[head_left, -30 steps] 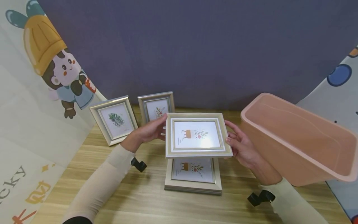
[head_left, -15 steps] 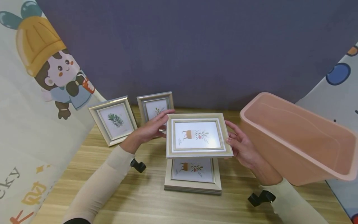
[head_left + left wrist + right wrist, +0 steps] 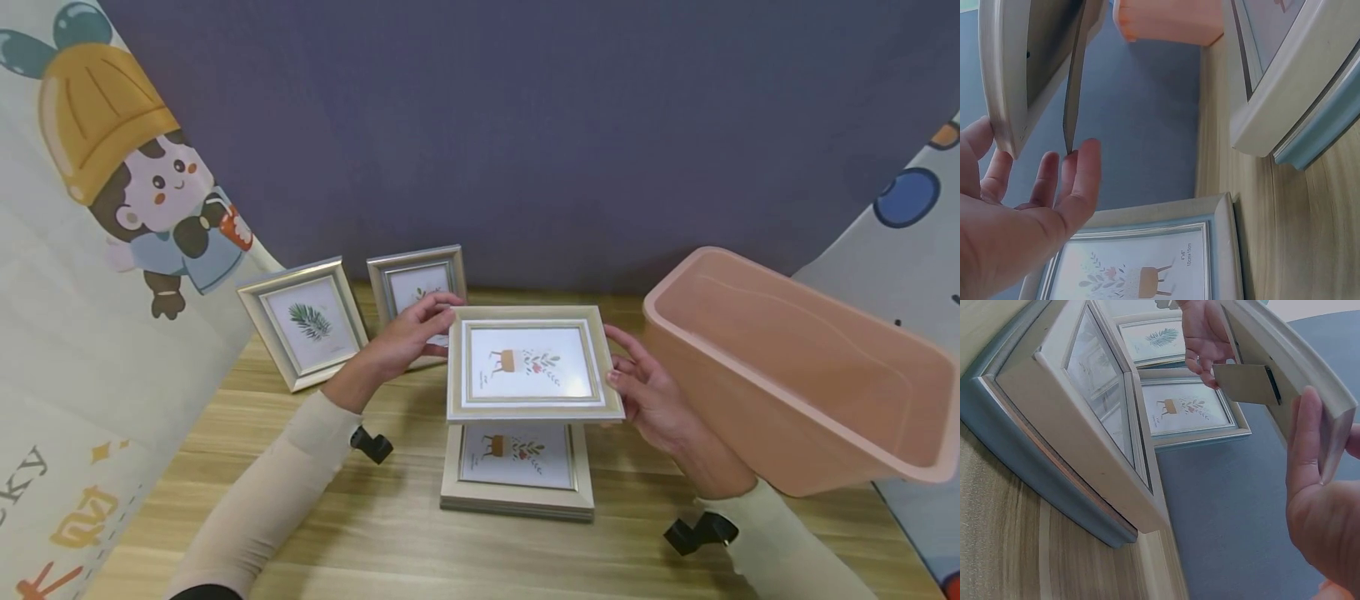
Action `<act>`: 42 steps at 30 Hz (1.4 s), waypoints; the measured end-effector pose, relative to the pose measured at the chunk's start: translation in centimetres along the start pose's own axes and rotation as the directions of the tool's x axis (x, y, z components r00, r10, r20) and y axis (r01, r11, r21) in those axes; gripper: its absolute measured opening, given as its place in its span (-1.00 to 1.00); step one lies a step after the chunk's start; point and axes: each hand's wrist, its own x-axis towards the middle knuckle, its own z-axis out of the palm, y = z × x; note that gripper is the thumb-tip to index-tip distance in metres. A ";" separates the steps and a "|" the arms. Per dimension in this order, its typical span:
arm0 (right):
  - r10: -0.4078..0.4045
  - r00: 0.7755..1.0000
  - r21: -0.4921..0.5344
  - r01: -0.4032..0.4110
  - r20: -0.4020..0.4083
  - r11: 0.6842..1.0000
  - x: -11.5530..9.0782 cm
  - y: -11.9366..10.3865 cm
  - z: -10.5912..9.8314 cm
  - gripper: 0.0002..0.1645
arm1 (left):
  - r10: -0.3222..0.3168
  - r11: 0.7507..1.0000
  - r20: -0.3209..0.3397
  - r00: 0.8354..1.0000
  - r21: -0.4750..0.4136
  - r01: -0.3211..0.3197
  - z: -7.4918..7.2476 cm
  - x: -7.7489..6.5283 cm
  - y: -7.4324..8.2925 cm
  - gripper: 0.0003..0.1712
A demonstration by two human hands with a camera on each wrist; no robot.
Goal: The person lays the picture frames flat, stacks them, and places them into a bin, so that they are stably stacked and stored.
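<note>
One picture frame [image 3: 531, 364], pinched at opposite edges by left hand [image 3: 405, 340] and right hand [image 3: 654, 398], hangs clear above stacked frames [image 3: 517, 467].

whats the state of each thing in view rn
Held frame: raised, picture facing up
Stand leg: swung out from the held frame's back
Frame stack: lying flat, top picture up
Leaf-picture frame: standing
Rear frame: standing, partly hidden by the left hand
Pink tub: upright, open-topped

Far wall [image 3: 525, 125]: plain, dark blue. Left wall [image 3: 60, 350]: white, cartoon figure [image 3: 168, 187], lettering [image 3: 84, 518]. Right wall [image 3: 870, 262]: white, blue disc [image 3: 909, 198]. Table [image 3: 360, 533]: pale wood grain.
</note>
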 end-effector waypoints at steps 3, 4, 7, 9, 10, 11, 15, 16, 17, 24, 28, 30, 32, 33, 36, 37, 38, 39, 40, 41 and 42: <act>-0.004 1.000 -0.005 0.004 -0.008 1.000 -0.1 0.2 -0.1 -0.29 | 0.005 1.000 -0.006 1.000 -0.008 -0.005 0.0 0.0 -0.1 -0.57; -0.005 1.000 -0.008 0.005 -0.011 1.000 -0.2 0.2 -0.1 -0.29 | 0.007 1.000 -0.005 1.000 -0.008 -0.007 -0.1 0.0 -0.1 -0.58; -0.005 1.000 -0.017 0.005 -0.017 1.000 -0.3 0.4 -0.2 -0.29 | 0.010 1.000 0.011 1.000 0.007 -0.010 -0.3 -0.1 -0.3 -0.56; 0.001 1.000 -0.029 -0.001 -0.023 1.000 -0.4 0.5 -0.3 -0.29 | 0.009 1.000 0.029 1.000 0.011 -0.009 -0.4 -0.2 -0.4 -0.54; 0.005 1.000 -0.036 -0.006 -0.027 0.999 -0.5 0.5 -0.3 -0.29 | 0.009 1.000 0.038 0.999 0.014 -0.009 -0.5 -0.3 -0.4 -0.52; 0.008 0.999 -0.041 -0.009 -0.032 0.999 -0.5 0.6 -0.4 -0.29 | 0.008 1.000 0.046 0.999 0.018 -0.008 -0.5 -0.3 -0.5 -0.51; 0.017 0.999 -0.050 -0.018 -0.035 0.999 -0.8 0.8 -0.6 -0.29 | 0.006 1.000 0.060 0.998 0.025 -0.008 -0.7 -0.5 -0.7 -0.49; 0.019 0.999 -0.047 -0.021 -0.031 0.999 -0.9 0.9 -0.6 -0.29 | 0.003 1.000 0.057 0.998 0.031 -0.005 -0.7 -0.5 -0.8 -0.49; 0.023 0.999 -0.045 -0.024 -0.027 0.999 -1.0 1.0 -0.6 -0.28 | -0.003 0.999 0.053 0.999 0.034 0.001 -0.7 -0.5 -0.9 -0.49; 0.095 0.994 -0.102 -0.100 -0.050 0.990 -1.3 2.2 -0.7 -0.26 | -0.066 0.997 -0.002 0.998 0.041 0.066 -0.3 -0.9 -1.5 -0.48; 0.165 0.982 -0.138 -0.176 -0.088 0.975 -1.7 2.7 -0.4 -0.23 | -0.085 0.993 -0.026 0.996 0.077 0.087 -0.3 -1.2 -2.2 -0.49; 0.194 0.976 -0.142 -0.207 -0.100 0.968 -1.9 2.9 -0.3 -0.21 | -0.092 0.991 -0.033 0.995 0.094 0.095 -0.2 -1.3 -2.5 -0.49; 0.212 0.972 -0.139 -0.225 -0.103 0.964 -2.1 3.1 -0.2 -0.20 | -0.095 0.990 -0.033 0.995 0.103 0.098 -0.2 -1.5 -2.9 -0.48; 0.219 0.970 -0.141 -0.233 -0.105 0.962 -2.2 3.2 -0.1 -0.21 | -0.098 0.989 -0.035 0.995 0.103 0.101 -0.1 -1.6 -3.0 -0.48; 0.249 0.960 -0.160 -0.267 -0.124 0.950 -2.4 3.4 0.0 -0.22 | -0.108 0.989 -0.036 0.994 0.098 0.111 0.0 -1.8 -3.5 -0.50; 0.263 0.956 -0.167 -0.283 -0.133 0.944 -2.5 3.5 0.1 -0.22 | -0.108 0.989 -0.033 0.994 0.096 0.111 0.0 -1.8 -3.7 -0.50; 0.276 0.950 -0.181 -0.300 -0.145 0.937 -2.6 3.5 0.1 -0.22 | -0.111 0.990 -0.030 0.993 0.089 0.113 0.0 -1.8 -3.9 -0.51; 0.290 0.944 -0.195 -0.317 -0.156 0.928 -2.7 3.6 0.2 -0.20 | -0.113 0.990 -0.028 0.993 0.085 0.115 0.0 -1.9 -4.0 -0.52; 0.304 0.938 -0.208 -0.335 -0.167 0.919 -2.8 3.6 0.3 -0.19 | -0.117 0.990 -0.024 0.993 0.076 0.119 0.0 -1.9 -4.2 -0.52; 0.317 0.932 -0.222 -0.352 -0.177 0.909 -2.8 3.6 0.3 -0.18 | -0.120 0.990 -0.019 0.993 0.070 0.121 0.1 -1.9 -4.4 -0.52; 0.329 0.926 -0.236 -0.367 -0.186 0.900 -2.9 3.6 0.4 -0.16 | -0.119 0.990 -0.015 0.993 0.070 0.120 0.1 -2.0 -4.6 -0.52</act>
